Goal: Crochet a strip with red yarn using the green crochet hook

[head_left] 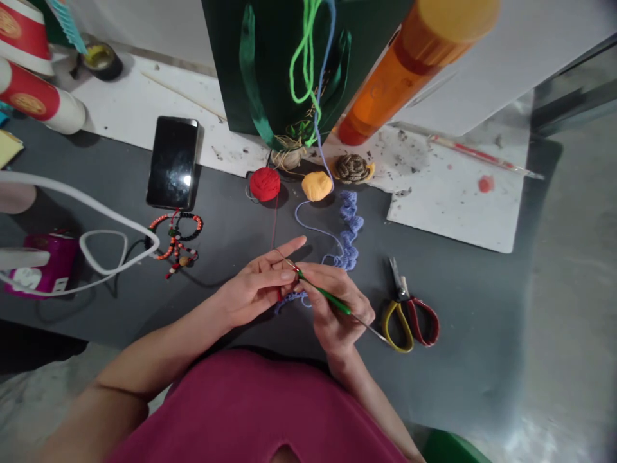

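My right hand (341, 307) grips a crochet hook (332, 299) with a green handle, its metal tip pointing up and left toward my left fingers. My left hand (258, 283) pinches red yarn between thumb and fingers near the hook's tip, index finger stretched out. The red strand runs up to a red yarn ball (265, 184). The small red piece at the fingertips is mostly hidden. Below the hands lies some blue crochet (290, 298), partly covered. A wavy blue crocheted strip (351, 228) lies behind my right hand, beside a yellow yarn ball (317, 186).
Scissors (402, 312) with yellow and red handles lie right of my right hand. Farther left are a phone (173, 163), beaded bracelets (176, 235) and a white looped tube (103, 201). At the back stand a dark green bag (274, 64) and an orange cylinder (395, 80).
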A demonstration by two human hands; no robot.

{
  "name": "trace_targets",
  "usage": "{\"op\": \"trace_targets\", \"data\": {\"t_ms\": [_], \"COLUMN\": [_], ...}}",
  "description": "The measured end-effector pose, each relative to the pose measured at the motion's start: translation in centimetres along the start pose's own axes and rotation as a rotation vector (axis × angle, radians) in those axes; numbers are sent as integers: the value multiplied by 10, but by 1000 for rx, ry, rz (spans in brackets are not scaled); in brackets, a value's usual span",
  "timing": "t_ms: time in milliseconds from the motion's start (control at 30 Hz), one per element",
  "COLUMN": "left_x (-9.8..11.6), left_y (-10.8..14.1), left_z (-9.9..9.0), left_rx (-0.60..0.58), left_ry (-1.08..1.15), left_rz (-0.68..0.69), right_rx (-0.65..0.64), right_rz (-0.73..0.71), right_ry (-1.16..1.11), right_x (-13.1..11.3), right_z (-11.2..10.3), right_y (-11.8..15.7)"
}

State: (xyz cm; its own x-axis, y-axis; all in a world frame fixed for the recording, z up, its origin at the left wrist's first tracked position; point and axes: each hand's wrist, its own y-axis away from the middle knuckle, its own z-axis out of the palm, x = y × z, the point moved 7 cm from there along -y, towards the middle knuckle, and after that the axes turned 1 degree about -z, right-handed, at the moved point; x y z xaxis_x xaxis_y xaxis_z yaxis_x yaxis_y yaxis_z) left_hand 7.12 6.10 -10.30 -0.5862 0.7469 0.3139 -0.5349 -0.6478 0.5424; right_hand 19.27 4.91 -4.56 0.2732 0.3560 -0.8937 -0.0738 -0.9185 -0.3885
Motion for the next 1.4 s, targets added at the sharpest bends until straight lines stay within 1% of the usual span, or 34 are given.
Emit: {"op": "trace_targets", "data": {"t_ms": [133, 300, 367, 500, 633, 700, 767, 833, 967, 1033, 1100, 1200, 1267, 1300, 1400], "left_x": [1, 2, 2, 4, 6, 8, 9, 10, 14, 16, 18, 20, 21, 20, 17], "left_y": [0, -1, -2, -4, -2, 0, 1, 2, 3, 4, 5, 6, 6, 7, 7], "left_z": [1, -4, -6, -8, -3, 0, 3, 4, 1, 1, 1, -1, -2, -3, -2], "left_rx": [-8, 20, 21, 0, -4, -13, -24, -21, 30, 33, 48, 106, 130, 134, 127], "left_ry": [2, -23, -30, -41, -55, -68, -93, -121, -150, -150, -155, -205, -240, -252, -263], "left_rz": [1, 24, 32, 56, 63, 85, 114, 142, 194, 209, 219, 246, 280, 295, 303], "right_rx": [73, 219, 220, 181, 174, 161, 152, 155, 182, 184, 170, 126, 97, 81, 43], "right_rz": [174, 231, 266, 382, 562, 614, 602, 557, 521, 518, 509, 466, 387, 322, 60], "right_ry": [-151, -55, -88, -279, -451, -533, -584, -590, -570, -560, -545, -516, -450, -389, -97], "right_x": [13, 19, 21, 23, 31, 34, 35, 33, 34, 34, 34, 32, 28, 24, 9], "right_z": [-1, -11, -10, -3, 3, 8, 12, 15, 13, 11, 10, 10, 10, 9, 6], "right_y": [6, 12, 12, 6, 3, 4, 3, 3, 3, 3, 3, 3, 3, 3, 2]}}
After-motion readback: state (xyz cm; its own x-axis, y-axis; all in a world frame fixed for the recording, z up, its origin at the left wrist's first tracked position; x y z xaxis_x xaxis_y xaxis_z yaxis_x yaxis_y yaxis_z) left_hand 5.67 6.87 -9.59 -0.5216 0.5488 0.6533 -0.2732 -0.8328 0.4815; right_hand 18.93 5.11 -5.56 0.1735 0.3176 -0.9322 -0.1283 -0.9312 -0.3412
